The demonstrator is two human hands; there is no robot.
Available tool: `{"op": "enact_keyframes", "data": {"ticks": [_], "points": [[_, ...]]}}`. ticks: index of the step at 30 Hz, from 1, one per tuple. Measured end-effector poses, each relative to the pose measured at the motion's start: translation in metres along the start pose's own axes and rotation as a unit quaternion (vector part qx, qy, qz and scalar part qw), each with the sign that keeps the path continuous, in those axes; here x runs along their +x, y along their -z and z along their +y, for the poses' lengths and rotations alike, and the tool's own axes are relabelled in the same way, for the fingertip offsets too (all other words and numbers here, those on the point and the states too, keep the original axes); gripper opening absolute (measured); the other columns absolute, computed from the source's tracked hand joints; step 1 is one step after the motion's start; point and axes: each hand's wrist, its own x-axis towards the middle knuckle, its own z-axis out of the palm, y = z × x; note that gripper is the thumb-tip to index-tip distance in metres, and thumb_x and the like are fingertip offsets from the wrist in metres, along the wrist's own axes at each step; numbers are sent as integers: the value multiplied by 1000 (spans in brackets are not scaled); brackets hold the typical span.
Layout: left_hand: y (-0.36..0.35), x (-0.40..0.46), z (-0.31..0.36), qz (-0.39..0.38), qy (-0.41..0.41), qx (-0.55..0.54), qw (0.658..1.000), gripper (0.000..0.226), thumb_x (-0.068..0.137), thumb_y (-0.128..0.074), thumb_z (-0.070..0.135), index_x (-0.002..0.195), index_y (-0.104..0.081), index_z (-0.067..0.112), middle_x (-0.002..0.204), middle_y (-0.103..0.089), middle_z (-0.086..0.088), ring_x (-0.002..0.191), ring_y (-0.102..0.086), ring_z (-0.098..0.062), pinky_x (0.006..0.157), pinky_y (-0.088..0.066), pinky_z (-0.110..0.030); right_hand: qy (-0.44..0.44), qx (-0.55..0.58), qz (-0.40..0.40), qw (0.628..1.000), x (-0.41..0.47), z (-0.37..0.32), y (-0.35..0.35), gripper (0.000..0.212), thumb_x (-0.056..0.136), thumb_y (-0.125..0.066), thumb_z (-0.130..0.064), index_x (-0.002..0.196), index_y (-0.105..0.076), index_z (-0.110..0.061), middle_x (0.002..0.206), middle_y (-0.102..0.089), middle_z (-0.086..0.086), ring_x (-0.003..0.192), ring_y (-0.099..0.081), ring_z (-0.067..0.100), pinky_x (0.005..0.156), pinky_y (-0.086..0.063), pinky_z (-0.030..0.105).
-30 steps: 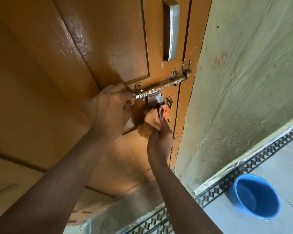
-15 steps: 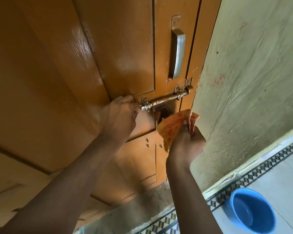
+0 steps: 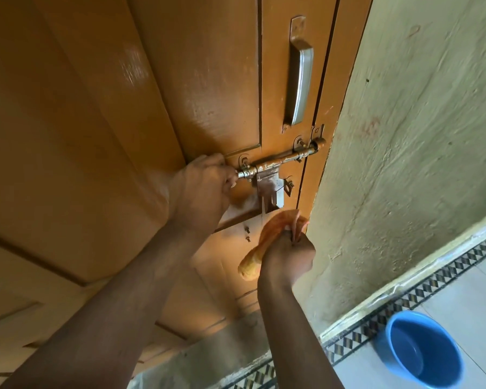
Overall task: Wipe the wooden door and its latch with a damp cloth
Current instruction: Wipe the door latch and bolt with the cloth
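The latch [image 3: 281, 161] runs across the wooden door [image 3: 157, 113], its long axis sloping up toward the frame. The left hand [image 3: 201, 189] is curled closed around the latch's lower, near end. The right hand [image 3: 288, 256] sits just below the latch, fist bunched around the cloth [image 3: 270, 234]; it is the nearer one to wipe, and its path is upward.

A rough greenish plaster wall [image 3: 421, 164] meets pale floor tiles [image 3: 472, 301], seemingly edged with a patterned border [image 3: 404, 313].

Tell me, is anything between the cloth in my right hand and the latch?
Nothing visible. The cloth in the right hand sits just below the latch, bare door between them. The left hand grips only the bolt's left end.
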Motion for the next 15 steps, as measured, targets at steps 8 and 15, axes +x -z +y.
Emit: {"op": "enact_keyframes", "data": {"ticks": [8,15], "points": [[-3,1,0,11,0,7,1000,17,73,-89,2,76,-81,16,75,-67,-1,70,-65,-27,55,-29,-23,86,42,62,993,4,-6,44,19,98,-55,-31,103,-70,-21,96,-71,5,90,-66,26,80,-51,37],[-3,0,3,18,11,3,1000,19,73,-89,0,78,-82,17,76,-69,-1,71,-65,-28,56,-29,-24,202,86,28,975,-1,-59,9,17,96,-66,-21,108,-72,-11,93,-60,-1,72,-53,-7,60,-37,9]]}}
